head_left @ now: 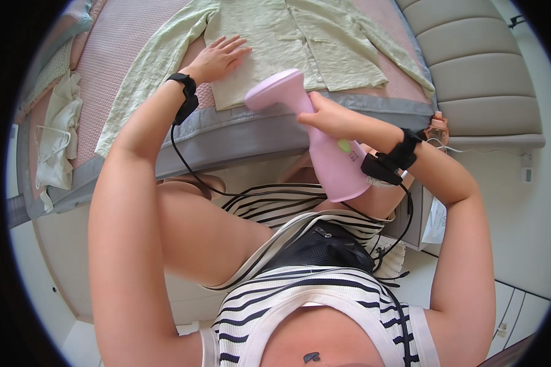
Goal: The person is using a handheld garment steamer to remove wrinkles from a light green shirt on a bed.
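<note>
A pale green long-sleeved shirt point(257, 43) lies spread on the bed, its sleeves out to both sides and its hem toward me. My left hand point(217, 59) rests flat on its left front, fingers stretched out. In my right hand point(327, 114) is a pink handheld garment steamer point(337, 165), gripped round its neck. The steamer's head point(278, 88) points left and hangs over the hem near the bed's edge; whether it touches the cloth I cannot tell. Its wide body tilts down over my lap.
The bed point(113, 55) has a pink quilted cover with a grey border. White cloth point(61, 134) lies at its left corner. A padded grey headboard point(471, 55) stands at right, beside a pink-capped bottle point(438, 127) and a white cable point(453, 148). Black wires point(190, 165) run from both wristbands.
</note>
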